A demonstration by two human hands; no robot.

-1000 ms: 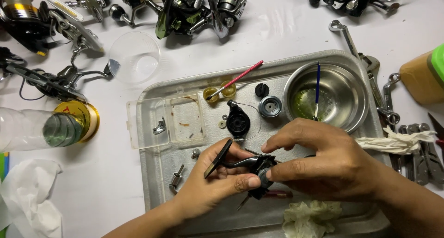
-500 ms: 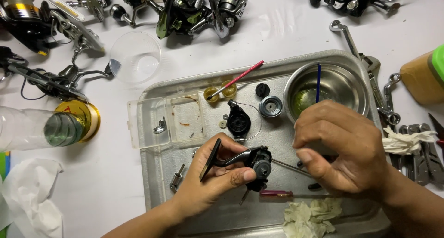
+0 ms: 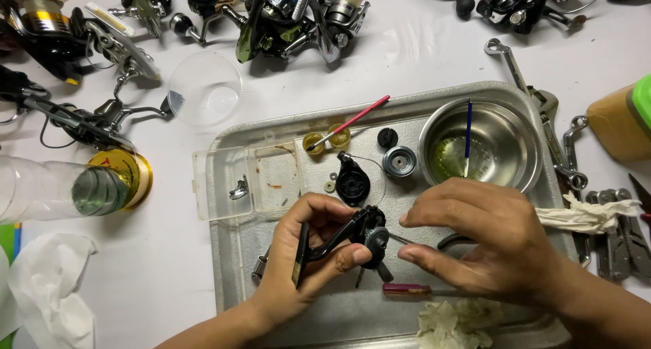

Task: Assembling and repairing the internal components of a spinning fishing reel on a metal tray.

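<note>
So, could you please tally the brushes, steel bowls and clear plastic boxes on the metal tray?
Brushes: 2, the red-handled brush and the blue-handled brush
Steel bowl: 1
Clear plastic box: 1
Total: 4

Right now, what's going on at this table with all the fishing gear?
A person is working over a metal tray. The left hand grips a black fishing reel body by its stem, and the right hand pinches a thin metal rod at the reel's side. A steel bowl with a blue brush, small reel parts and a clear parts box sit in the tray.
</note>
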